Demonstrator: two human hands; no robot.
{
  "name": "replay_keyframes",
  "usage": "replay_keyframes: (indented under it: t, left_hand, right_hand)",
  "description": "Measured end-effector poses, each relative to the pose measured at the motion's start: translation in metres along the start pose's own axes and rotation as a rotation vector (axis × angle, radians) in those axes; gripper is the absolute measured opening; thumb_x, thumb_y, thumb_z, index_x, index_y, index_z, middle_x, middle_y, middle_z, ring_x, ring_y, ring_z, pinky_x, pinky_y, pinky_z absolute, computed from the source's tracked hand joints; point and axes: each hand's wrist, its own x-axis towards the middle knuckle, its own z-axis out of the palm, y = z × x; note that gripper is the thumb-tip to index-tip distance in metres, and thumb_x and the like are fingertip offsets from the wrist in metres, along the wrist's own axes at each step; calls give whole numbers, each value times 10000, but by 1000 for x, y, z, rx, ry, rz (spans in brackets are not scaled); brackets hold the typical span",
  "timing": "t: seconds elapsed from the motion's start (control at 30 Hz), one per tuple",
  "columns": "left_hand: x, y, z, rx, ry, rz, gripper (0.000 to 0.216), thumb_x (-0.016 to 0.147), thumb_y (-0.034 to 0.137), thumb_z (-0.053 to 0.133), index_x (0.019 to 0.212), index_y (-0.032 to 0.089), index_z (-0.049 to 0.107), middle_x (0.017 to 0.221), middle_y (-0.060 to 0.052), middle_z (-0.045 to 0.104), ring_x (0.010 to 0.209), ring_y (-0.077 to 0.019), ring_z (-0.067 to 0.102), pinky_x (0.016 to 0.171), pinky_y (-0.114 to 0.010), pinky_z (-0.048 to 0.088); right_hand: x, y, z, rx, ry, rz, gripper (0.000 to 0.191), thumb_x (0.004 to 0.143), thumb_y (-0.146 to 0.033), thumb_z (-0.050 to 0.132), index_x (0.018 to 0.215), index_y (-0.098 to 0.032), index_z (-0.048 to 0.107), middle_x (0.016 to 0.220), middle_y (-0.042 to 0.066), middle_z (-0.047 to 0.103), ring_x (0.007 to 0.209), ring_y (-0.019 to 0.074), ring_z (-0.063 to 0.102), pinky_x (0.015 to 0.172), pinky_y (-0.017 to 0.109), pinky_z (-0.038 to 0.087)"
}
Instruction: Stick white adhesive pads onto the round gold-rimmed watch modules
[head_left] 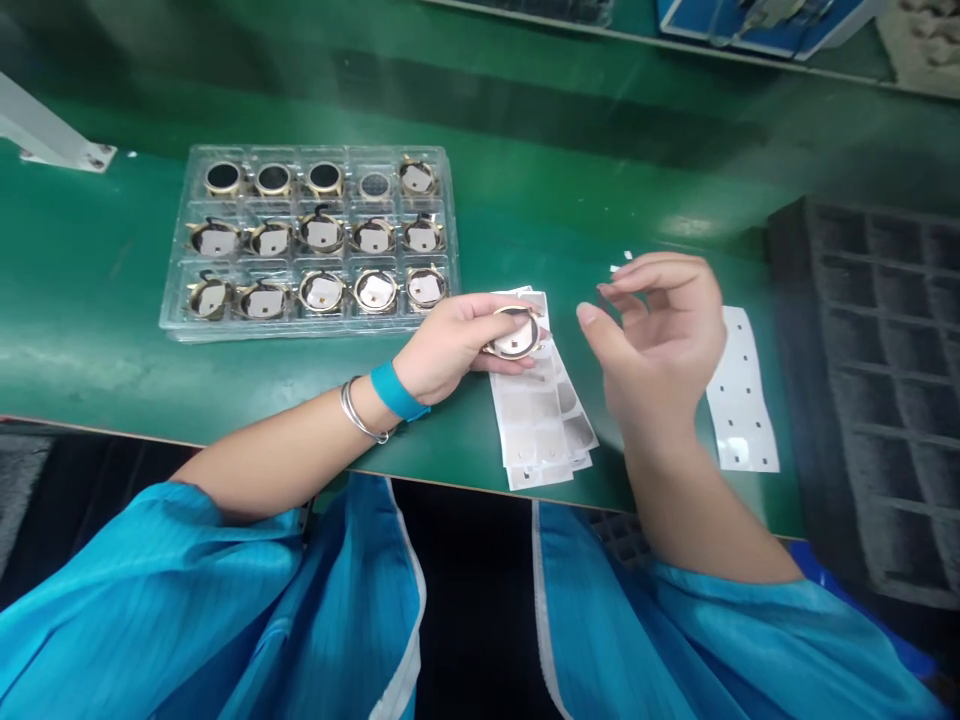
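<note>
My left hand [450,345] is closed around a round gold-rimmed watch case [516,332], held just above a stack of sticker sheets [544,420] on the green table. My right hand [660,335] hovers to the right of the case, fingers curled and apart, thumb pointing at the case, with nothing visible in it. A clear plastic tray [174,300] at the upper left holds several similar round cases in rows.
A white backing sheet with small dots [739,395] lies right of my right hand. A black compartment tray [877,380] stands at the right edge. A metal bracket [52,140] sits at the far left. The table's front edge runs below my wrists.
</note>
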Motion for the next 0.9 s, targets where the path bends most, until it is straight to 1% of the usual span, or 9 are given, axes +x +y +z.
replay_keyframes:
  t: [0.2,0.3,0.37,0.53,0.63,0.7,0.8,0.83,0.9]
  left_hand:
    - [-1,-2,0,54,-5,56,96,771,161,713,862,149,687,796,-11,703,706,-123,665,639,-235,574]
    - [-1,-3,0,124,19,116,84,751,149,694,833,156,676,741,4,682,671,-116,642,588,-210,520]
    - [-1,-3,1,178,27,160,79,744,141,681,821,157,676,717,7,677,658,-117,638,599,-220,513]
    - [-1,-6,-1,373,1,306,78,734,137,668,795,164,706,757,-5,720,742,-146,680,761,-274,556]
    - [0,-7,-2,440,16,304,81,735,153,677,805,164,715,770,-17,736,742,-152,689,753,-276,561]
    - [-1,-6,-2,406,-5,262,95,739,174,693,829,155,718,771,-26,736,719,-149,686,704,-265,566]
    - [-1,-4,-1,281,-46,201,153,748,225,731,881,150,718,793,-32,730,728,-159,698,640,-254,579]
    - [-2,-3,0,247,-47,187,176,753,244,741,902,153,720,815,-34,730,739,-164,704,637,-258,588]
    - [-3,-1,-1,217,-35,169,222,769,269,740,964,162,730,886,-40,734,771,-170,713,666,-273,609]
  right_hand:
    - [-8,-7,7,-177,-263,-73,318,746,-208,730,964,-266,506,1157,68,559,1146,286,564,994,508,508]
    - [-12,-7,11,-242,-327,-137,362,727,-182,723,985,-271,484,1206,69,558,1179,298,549,1041,536,461]
    - [-13,-6,13,-255,-326,-173,373,731,-175,714,1000,-269,473,1218,80,556,1189,301,544,1032,534,456]
    - [-16,-4,16,-269,-314,-146,390,733,-142,684,1029,-264,461,1229,98,566,1191,298,546,1010,528,464]
    - [-16,-4,15,-223,-322,-117,400,730,-127,703,1048,-255,495,1253,100,571,1220,305,536,1038,535,454]
    - [-12,-3,10,-134,-374,-34,485,708,-188,790,1103,-257,516,1283,92,567,1246,306,532,1044,520,473]
    - [-1,-3,-2,135,-432,137,698,666,-359,883,1235,-287,486,1310,68,571,1218,279,574,988,473,546]
    - [3,-2,-6,199,-389,172,696,690,-401,869,1253,-299,475,1297,59,583,1193,266,593,972,463,561]
    - [9,0,-13,223,-219,201,555,776,-428,796,1223,-311,487,1215,40,621,1138,245,623,962,455,570]
